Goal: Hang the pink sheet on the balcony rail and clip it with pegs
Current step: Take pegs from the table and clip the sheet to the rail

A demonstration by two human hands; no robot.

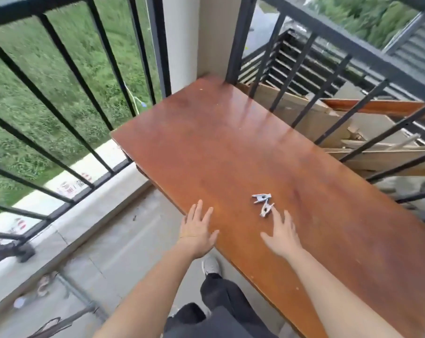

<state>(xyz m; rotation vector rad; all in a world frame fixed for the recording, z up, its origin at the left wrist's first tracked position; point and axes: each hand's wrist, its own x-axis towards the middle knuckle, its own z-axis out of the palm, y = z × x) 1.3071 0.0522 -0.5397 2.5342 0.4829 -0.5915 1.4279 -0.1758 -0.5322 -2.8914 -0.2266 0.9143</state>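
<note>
left rail: black metal rail [23, 9] with upright bars, runs along the left side; grass [89, 57] shows through the bars
ledge: pale concrete ledge [84, 215] under that rail, grey floor [123, 252] beside it
left hand: left hand [198, 231] palm down, fingers straight and spread, nothing in it; sits over the near-left edge of the table; can't tell if it touches the wood
feet: grey shoe [211, 265] and dark trousers [221, 293] on the floor, just under the table edge, between the two forearms
table: brown wooden table [231, 142], glossy top, pushed into the corner; far end meets the pale pillar [182, 32]
pegs: two small metal pegs [261, 198] lie on the tabletop near its front edge, one just behind the other, ends close or touching; between the two hands, nearer the right one
right hand: right hand [283, 236] palm down, fingers straight and spread, gripping nothing; index fingertip right at the nearer peg, contact unclear
right rail: second black rail [353, 45] runs along the far long side of the table
junk: cardboard [299, 106] and wooden planks [382, 162] lie beyond the right rail
</note>
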